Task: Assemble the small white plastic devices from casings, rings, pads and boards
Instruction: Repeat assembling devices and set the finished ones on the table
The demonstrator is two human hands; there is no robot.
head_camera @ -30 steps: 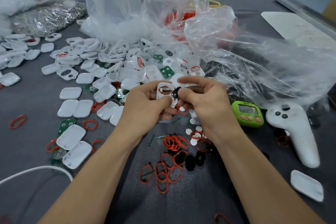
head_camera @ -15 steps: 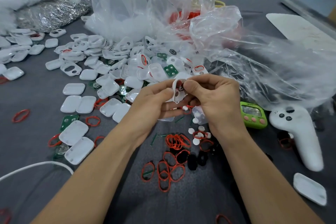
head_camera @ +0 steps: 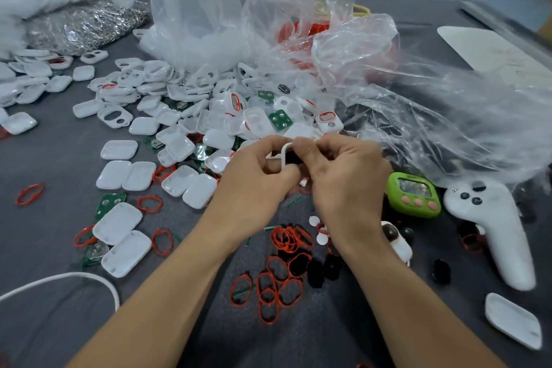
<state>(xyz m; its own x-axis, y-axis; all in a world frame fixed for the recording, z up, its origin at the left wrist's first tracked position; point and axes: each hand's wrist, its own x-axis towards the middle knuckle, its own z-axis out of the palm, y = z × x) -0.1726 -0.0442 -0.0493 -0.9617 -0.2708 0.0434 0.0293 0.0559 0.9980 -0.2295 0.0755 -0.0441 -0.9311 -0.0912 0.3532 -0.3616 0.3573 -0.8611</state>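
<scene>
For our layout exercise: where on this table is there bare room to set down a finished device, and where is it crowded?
Bare cloth: between the cable and the left forearm, and between it and the right forearm, nearer than the red rings. Crowded: the casing heap and plastic bags.

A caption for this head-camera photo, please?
Left hand and right hand grip a white casing with a black pad.

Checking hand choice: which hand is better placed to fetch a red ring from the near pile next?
Right, likely: left hand grips the casing; red ring pile lies nearer the right hand.
</scene>
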